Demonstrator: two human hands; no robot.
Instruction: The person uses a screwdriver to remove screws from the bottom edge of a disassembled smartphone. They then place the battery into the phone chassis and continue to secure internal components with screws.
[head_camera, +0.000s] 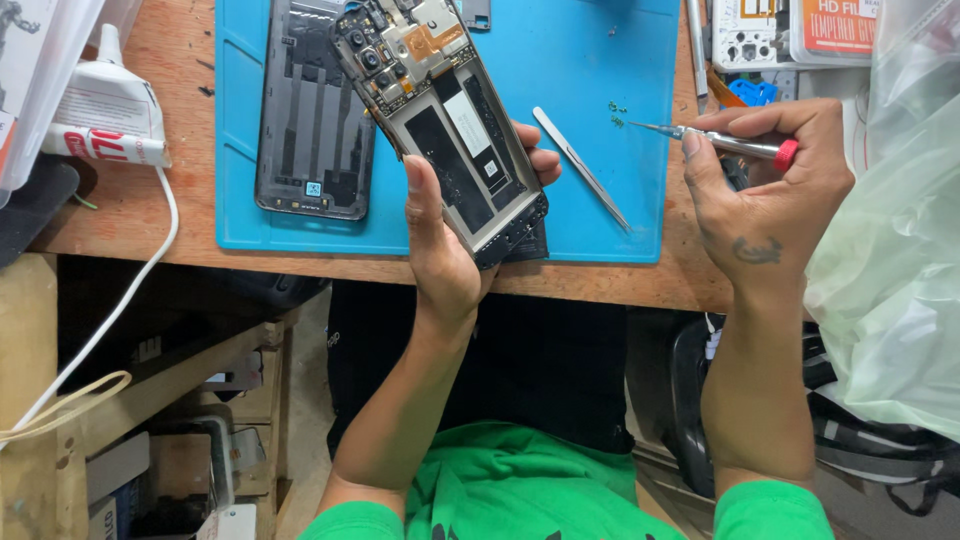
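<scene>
Over the blue mat (600, 60), I note left hand (440, 250) edge-gripping the thin, fragile opened black phone (450, 130); right hand (765, 185) pinches a slim red-capped metal screwdriver (725, 142).

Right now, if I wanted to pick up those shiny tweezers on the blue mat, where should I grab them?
Grab the tweezers around the middle of their two flat arms, pinching the long edges. They lie flat and slanted on the blue mat, sharp tip toward the table's near edge, so probably come from above, away from that tip. Both hands are apart from them: the left hand holds the opened phone, the right hand a screwdriver.
</scene>
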